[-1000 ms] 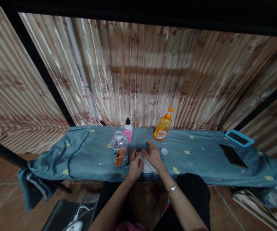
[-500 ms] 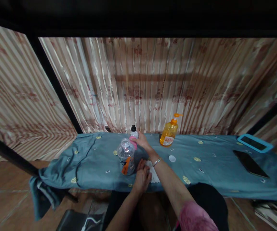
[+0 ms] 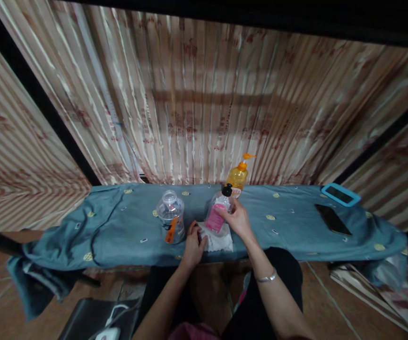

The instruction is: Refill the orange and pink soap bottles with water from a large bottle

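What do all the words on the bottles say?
None can be read.
Small bottle in the right hand: pink label, too blurred.
Clear bottle: orange label, too blurred.
Pump bottle: label mostly hidden and too small.
Curtain: red marks, unreadable.

On the table (image 3: 125,226) before us, the folded cloth (image 3: 218,241) lies at the centre near the front edge, with our left hand (image 3: 193,243) on its 9 o'clock side and our right hand (image 3: 237,219) at its 1 o'clock, holding the small bottle (image 3: 217,212) tilted above it. The clear jar (image 3: 170,218) stands at the cloth's 9 o'clock, beyond the left hand, and the pump bottle (image 3: 237,179) at 12 o'clock by the curtain (image 3: 196,104). Well off at 3 o'clock lies the phone (image 3: 332,219), with the tablet (image 3: 341,194) behind it at its 1 o'clock.
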Demonstrator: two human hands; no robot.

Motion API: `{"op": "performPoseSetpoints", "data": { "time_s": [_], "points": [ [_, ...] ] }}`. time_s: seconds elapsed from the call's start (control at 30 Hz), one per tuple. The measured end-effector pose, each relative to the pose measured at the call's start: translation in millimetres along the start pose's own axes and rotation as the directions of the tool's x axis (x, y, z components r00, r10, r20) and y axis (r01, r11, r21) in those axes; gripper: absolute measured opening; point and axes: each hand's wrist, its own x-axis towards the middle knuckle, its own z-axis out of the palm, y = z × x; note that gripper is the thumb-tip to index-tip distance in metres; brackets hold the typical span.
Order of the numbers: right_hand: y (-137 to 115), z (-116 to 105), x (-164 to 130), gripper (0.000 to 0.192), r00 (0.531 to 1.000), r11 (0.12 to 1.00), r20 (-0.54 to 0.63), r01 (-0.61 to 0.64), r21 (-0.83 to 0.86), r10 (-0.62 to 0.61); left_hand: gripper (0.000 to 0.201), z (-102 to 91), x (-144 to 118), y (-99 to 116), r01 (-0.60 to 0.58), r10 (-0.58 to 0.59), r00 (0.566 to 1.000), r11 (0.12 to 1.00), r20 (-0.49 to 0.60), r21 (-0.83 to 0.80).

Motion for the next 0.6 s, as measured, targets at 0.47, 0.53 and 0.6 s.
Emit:
{"op": "performPoseSetpoints", "data": {
  "time_s": [0.47,0.53,0.6],
  "points": [
    [2.5,17.9,-37.0,0.045,0.998,0.998,0.038,-0.051,-0.043,0.052,0.072,5.9,3.5,11.7,-0.043,0.053,0.996,0.988,0.065,-0.146],
    [2.6,17.1,-37.4,0.046,0.998,0.999,0.035,-0.047,-0.023,0.048,0.07,1.6,-1.7,2.0,-0.064,0.074,0.994,0.989,0.074,-0.135],
    [1.7,16.8,-37.8,0.046,0.998,0.999,0.034,-0.046,0.004,0.046,0.068,-4.7,-7.3,-6.7,-0.062,0.071,0.995,0.99,0.071,-0.128]
  ]
}}
